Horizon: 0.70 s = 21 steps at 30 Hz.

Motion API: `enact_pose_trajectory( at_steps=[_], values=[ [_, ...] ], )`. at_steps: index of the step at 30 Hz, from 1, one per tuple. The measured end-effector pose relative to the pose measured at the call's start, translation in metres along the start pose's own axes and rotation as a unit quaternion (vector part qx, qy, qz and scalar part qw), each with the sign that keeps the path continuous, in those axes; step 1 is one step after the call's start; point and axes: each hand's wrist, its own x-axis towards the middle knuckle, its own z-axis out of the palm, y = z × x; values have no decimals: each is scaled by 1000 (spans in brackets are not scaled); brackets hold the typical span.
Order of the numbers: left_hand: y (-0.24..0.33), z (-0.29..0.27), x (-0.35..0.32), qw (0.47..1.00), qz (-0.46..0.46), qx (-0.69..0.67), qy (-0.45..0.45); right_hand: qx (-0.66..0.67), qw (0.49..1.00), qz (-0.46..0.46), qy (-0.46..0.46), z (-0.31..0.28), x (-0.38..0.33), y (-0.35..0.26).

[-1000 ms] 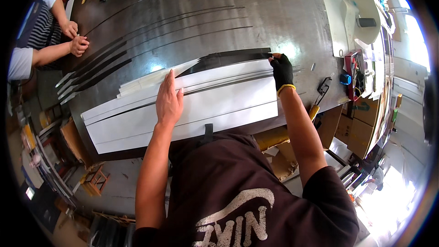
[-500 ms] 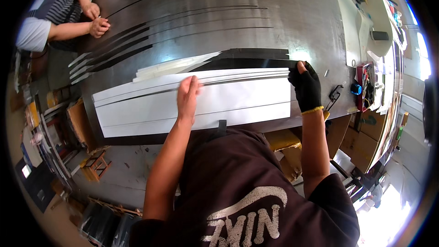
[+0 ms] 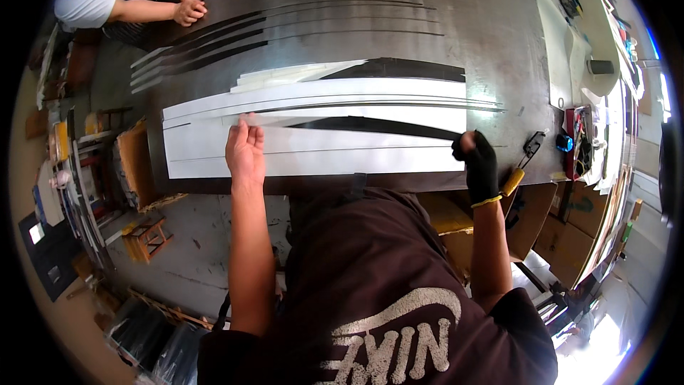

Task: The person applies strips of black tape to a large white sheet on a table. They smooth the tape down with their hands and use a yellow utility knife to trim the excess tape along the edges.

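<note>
A long black strip (image 3: 370,126) with a pale left end hangs slantwise over a white sheet (image 3: 399,160). My right hand (image 3: 479,160), in a black fingerless glove with a yellow cuff, pinches the strip's right end. The fingers of my left hand (image 3: 246,148), which is bare, close on its pale end. Thin dark rods (image 3: 370,105) lie across the sheet and stick out past its right edge. Beyond the sheet is a stack of similar strips (image 3: 420,68), black on the right and whitish on the left.
Several dark strips (image 3: 235,37) with thin tails lie farther back on the dark table (image 3: 499,43). At far left a co-worker's hands (image 3: 189,11) hold a thin rod. A yellow-handled tool (image 3: 514,180) and a red tool box (image 3: 578,139) are on the right.
My right hand has drawn a black strip off the stack and toward me, over the sheet. My left hand has moved left to the strip's pale end.
</note>
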Motion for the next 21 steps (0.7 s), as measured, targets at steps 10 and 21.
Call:
enact_pose_trajectory(
  at_steps=[10,21],
  values=[
    [-30,-116,-51,945,21,280,169,-254,966,41,-25,22,-46,107],
    [-47,-113,-66,792,234,555,103,-489,829,-196,188,71,-66,100]
  ],
)
